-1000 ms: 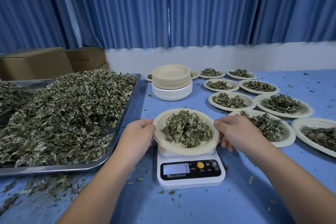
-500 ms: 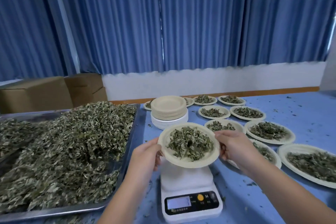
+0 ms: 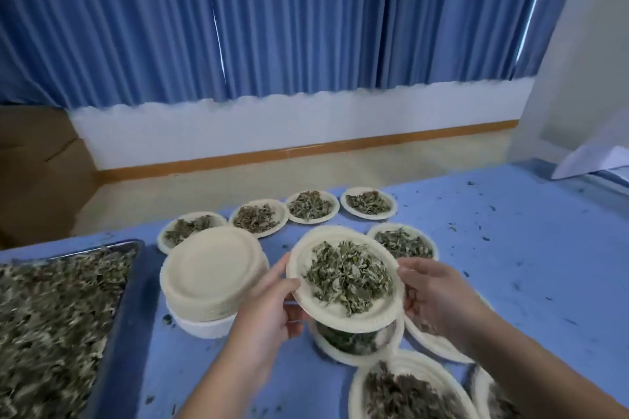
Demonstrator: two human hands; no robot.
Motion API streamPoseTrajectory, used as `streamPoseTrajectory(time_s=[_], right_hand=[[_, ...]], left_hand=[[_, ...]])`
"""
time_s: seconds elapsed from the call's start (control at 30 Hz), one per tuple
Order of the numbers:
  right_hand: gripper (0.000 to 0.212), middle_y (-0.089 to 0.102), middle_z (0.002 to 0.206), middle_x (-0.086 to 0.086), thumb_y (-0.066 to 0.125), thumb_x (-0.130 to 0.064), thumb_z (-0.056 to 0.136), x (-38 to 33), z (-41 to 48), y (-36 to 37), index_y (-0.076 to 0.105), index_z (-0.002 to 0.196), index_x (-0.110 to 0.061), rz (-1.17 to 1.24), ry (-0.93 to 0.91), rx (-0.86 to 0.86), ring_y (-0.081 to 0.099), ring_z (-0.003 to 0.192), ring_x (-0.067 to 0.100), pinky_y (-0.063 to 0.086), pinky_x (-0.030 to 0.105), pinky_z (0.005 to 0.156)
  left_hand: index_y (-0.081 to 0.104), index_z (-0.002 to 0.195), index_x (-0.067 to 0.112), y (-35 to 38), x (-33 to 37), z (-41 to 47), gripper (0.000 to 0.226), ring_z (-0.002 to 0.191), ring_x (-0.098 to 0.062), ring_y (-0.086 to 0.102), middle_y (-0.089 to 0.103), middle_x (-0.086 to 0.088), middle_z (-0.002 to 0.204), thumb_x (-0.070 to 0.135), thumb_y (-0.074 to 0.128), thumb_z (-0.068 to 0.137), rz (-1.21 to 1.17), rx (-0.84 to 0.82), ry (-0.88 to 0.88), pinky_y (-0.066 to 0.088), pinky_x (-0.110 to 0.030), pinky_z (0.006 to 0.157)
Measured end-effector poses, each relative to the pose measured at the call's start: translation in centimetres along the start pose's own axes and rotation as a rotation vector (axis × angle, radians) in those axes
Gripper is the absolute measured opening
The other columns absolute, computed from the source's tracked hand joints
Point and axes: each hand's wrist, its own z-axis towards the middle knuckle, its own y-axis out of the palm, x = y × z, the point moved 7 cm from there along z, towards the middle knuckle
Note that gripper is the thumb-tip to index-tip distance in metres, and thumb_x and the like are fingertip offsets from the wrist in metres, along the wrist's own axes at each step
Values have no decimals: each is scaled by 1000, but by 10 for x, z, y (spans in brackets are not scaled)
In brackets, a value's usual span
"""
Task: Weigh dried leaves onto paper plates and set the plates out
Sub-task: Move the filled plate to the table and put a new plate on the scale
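Observation:
A paper plate (image 3: 367, 318) heaped with dried leaves (image 3: 347, 275) hangs in the air above other filled plates on the blue table (image 3: 531, 248). My left hand (image 3: 269, 309) grips its left rim, thumb on top. My right hand (image 3: 435, 296) grips its right rim. A stack of bare paper plates (image 3: 211, 269) stands just left of the held plate. The metal tray (image 3: 119, 316) of loose dried leaves lies at the far left. The scale is out of view.
Several filled plates sit in a row along the table's far edge (image 3: 311, 206) and more lie below and right of the held plate (image 3: 408, 388). Leaf crumbs dot the table at right. Cardboard boxes (image 3: 37, 177) stand behind left; white paper (image 3: 595, 160) lies far right.
Both hands have lifted the filled plate off the scale and carried it forward and right, over the set-out plates. The view has swung right, so the scale has left the frame.

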Motion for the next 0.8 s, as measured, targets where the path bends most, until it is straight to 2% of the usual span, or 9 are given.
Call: streamPoseTrajectory(time_s=[0.07,0.2,0.37,0.47,0.57,0.8], right_hand=[[13,61,82,36,57,-10,95,-12,7,-19,67,101,-3,51,92,24,57,70,32,45,37,63],[10,51,69,14,54,-1,94,-42,21,-53,59,86,2,169,218,7,49,56,21,46,26,47],[17,52,64,13,52,5,93,-74,54,-99,54,77,1,308,288,-50,51,54,22,49,29,49],[10,62,78,16,51,3,95,-76,90,-128,58,90,7,352,313,5,60,65,24,53,30,55],[11,65,95,17,49,2,97,-60,133,-156,55,106,7,417,340,176,64,81,26,54,34,67],[28,59,95,21,49,4,96,-6,214,-192,48,122,14,517,405,540,58,86,28,46,35,85]], left_hand=[[66,107,37,24,11,10,39,52,-13,49,66,-1,67,8,41,98,-29,-18,-96,37,-26,48],[66,106,37,68,39,31,38,78,-23,60,73,-10,99,8,42,99,-53,-5,-231,46,-32,63],[66,117,11,118,57,69,26,85,-29,62,67,-24,114,8,47,99,-112,17,-307,49,-34,64],[65,115,14,143,62,98,21,88,-27,66,70,-18,107,12,50,99,-73,24,-293,50,-33,70],[66,112,15,153,56,125,20,90,-26,69,71,-9,101,14,51,99,-49,87,-317,52,-31,67],[70,102,13,172,39,164,21,72,-22,67,73,-2,74,12,50,98,-48,73,-360,46,-28,56]])
